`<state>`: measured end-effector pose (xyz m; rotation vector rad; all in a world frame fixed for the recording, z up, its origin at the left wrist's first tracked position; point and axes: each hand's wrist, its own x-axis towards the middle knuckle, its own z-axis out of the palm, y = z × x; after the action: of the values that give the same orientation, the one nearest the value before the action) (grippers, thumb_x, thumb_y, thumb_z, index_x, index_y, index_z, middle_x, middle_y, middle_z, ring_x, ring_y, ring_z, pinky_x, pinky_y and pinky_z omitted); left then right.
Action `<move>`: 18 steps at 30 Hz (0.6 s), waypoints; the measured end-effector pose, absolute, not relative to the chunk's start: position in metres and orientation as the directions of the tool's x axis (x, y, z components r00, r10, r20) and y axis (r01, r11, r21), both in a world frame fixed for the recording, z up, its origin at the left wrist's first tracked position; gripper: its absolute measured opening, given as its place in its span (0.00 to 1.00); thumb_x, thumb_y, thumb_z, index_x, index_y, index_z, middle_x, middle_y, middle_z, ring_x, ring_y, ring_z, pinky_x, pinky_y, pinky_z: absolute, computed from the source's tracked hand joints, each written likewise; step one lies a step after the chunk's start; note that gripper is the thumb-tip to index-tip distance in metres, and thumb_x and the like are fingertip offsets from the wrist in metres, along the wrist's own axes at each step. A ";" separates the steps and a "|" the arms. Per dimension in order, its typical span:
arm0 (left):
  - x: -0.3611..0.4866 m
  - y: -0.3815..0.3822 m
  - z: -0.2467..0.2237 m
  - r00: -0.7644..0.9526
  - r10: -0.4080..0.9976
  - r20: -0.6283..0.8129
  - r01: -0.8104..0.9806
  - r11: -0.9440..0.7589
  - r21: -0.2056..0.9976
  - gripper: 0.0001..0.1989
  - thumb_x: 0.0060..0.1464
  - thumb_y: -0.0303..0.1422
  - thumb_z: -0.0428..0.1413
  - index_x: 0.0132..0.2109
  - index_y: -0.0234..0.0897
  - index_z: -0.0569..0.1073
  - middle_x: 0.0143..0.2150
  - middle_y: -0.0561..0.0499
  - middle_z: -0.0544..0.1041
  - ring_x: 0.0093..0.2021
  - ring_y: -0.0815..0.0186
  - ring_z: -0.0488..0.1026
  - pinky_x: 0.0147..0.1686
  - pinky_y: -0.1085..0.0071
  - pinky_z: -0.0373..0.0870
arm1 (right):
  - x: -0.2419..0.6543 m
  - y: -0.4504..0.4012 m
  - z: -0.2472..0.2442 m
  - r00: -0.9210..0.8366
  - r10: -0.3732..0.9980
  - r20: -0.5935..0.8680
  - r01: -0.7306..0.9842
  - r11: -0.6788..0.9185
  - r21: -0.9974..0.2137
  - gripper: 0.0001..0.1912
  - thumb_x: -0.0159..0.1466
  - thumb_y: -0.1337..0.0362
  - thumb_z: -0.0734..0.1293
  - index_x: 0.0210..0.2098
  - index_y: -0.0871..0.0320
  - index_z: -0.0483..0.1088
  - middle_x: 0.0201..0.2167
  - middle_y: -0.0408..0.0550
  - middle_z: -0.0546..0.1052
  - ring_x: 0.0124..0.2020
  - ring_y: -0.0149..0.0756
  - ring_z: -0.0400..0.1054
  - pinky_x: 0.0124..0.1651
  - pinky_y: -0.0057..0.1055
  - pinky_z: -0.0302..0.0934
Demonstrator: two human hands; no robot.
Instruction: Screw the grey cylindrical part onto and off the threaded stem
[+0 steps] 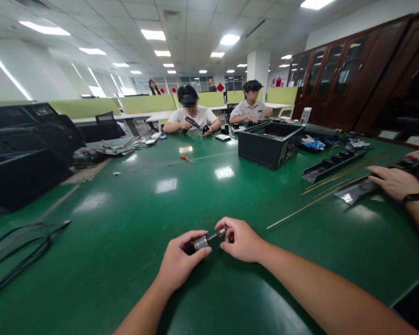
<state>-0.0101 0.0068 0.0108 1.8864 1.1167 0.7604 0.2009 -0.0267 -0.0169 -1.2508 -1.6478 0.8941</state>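
Note:
My left hand [183, 256] is wrapped round a small motor-like silver cylinder [201, 242], low over the green table. A thin dark shaft [213, 235] sticks out of the cylinder to the right, tilted slightly up. At the shaft's far end, a small light tip [222, 231] sits between the curled thumb and fingers of my right hand [240, 239]. The fingers of my left hand hide part of the cylinder, so I cannot make out its exact kind.
On the green table [136, 260] lie an orange screwdriver [186, 158], black cables [31, 242] and thin brass-coloured rods [293, 211]. A black computer case [261, 149] stands beyond. At right, another person's hand [393, 181] rests on a dark strip. Two people sit across.

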 end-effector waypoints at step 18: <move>-0.006 0.005 0.006 0.493 0.868 0.060 0.395 -0.285 0.873 0.13 0.47 0.33 0.64 0.42 0.38 0.75 0.36 0.52 0.78 0.37 0.62 0.74 0.38 0.69 0.67 | 0.195 -0.036 -0.009 -0.176 0.946 0.271 0.416 0.321 -0.851 0.11 0.55 0.70 0.70 0.38 0.55 0.74 0.33 0.44 0.77 0.32 0.35 0.70 0.35 0.29 0.61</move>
<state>-0.0059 0.0049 0.0057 1.8798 1.0500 0.6947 0.1949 -0.0361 -0.0089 -1.2249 -1.7513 0.7988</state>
